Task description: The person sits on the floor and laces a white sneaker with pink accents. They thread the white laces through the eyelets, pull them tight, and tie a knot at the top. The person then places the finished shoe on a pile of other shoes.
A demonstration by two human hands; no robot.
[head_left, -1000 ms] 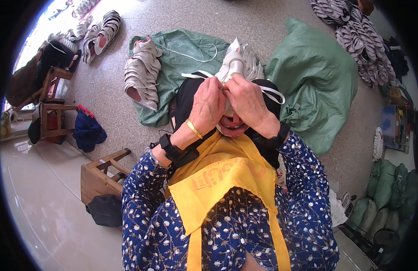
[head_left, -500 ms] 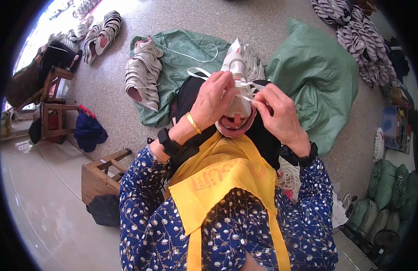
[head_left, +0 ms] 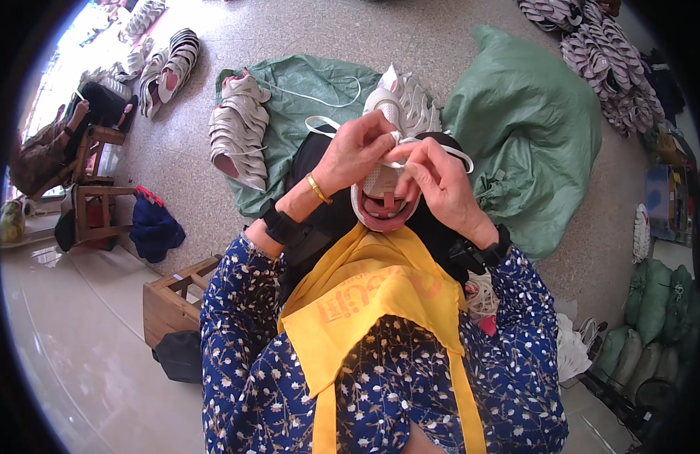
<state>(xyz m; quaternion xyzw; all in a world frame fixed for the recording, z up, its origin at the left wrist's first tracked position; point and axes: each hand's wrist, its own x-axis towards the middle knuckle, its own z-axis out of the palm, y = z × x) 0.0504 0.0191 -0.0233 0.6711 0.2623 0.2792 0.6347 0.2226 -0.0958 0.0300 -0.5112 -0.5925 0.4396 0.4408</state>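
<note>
A pale shoe upper [head_left: 379,218] with a pink lining lies on my dark-clad lap, its heel opening toward me. White shoelace [head_left: 319,124] is looped out on both sides over its tongue. My left hand [head_left: 355,153] pinches the lace just above the eyelets, thumb and forefinger together. Close beside it, my right hand [head_left: 441,185] is bent over the upper with its fingertips at the lace; a lace loop stands out past its knuckles. The crossing of the laces is partly hidden by my fingers.
Nested pale uppers [head_left: 238,136] lie on a green sack [head_left: 308,79] to the left, with another stack [head_left: 419,112] beyond my lap. A full green sack [head_left: 528,144] bulges at right. A wooden stool [head_left: 168,303] stands at left; a person's arm [head_left: 76,121] shows at far left.
Both hands have come closer together over the upper. My right hand has moved left and inward, and a lace loop now sticks out on its side.
</note>
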